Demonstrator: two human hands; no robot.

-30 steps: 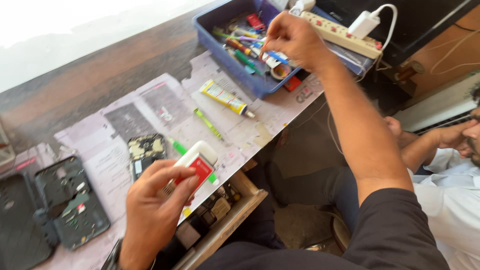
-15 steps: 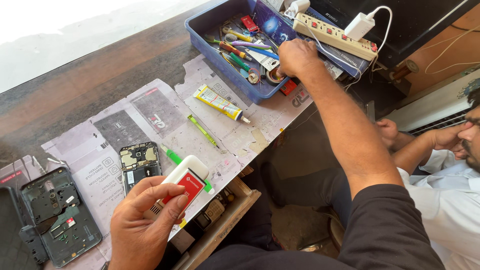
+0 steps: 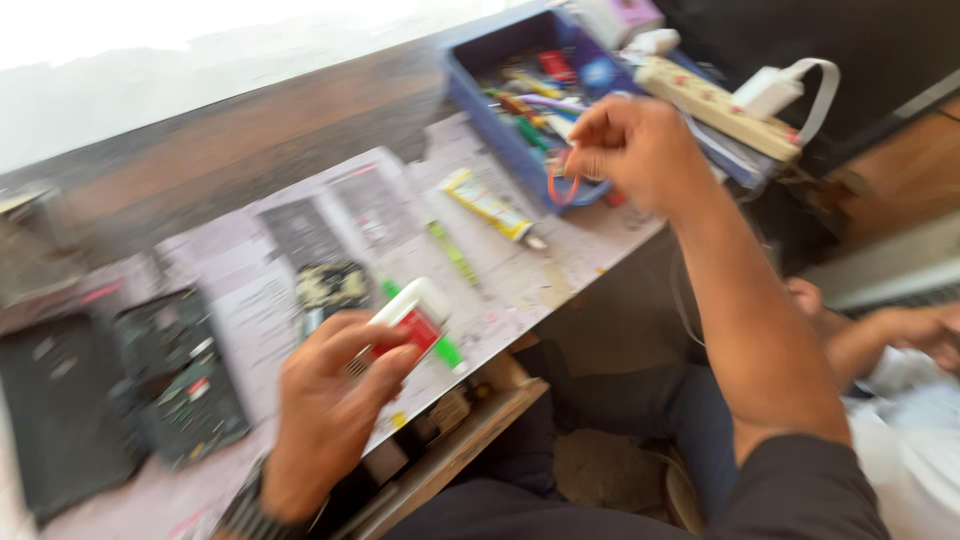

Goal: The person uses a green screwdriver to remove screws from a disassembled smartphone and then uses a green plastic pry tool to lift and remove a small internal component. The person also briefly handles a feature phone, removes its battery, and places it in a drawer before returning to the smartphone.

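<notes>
Paper-covered bench [image 3: 560, 270]: left hand [image 3: 325, 400] grips white-red box [image 3: 412, 318]; outstretched right hand [image 3: 630, 150] pinches orange loop [image 3: 560, 185].

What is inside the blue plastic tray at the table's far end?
The blue plastic tray holds a blurred jumble of coloured pens and small tools. The right hand, above its near corner, hides whatever lies beneath it.

The left hand [image 3: 335, 400] is held low near the front edge of the desk, fingers curled shut around a small object, a band at the wrist. The right arm is stretched toward the far right corner, where the right hand [image 3: 635, 150] is seen with fingertips pinched together.
</notes>
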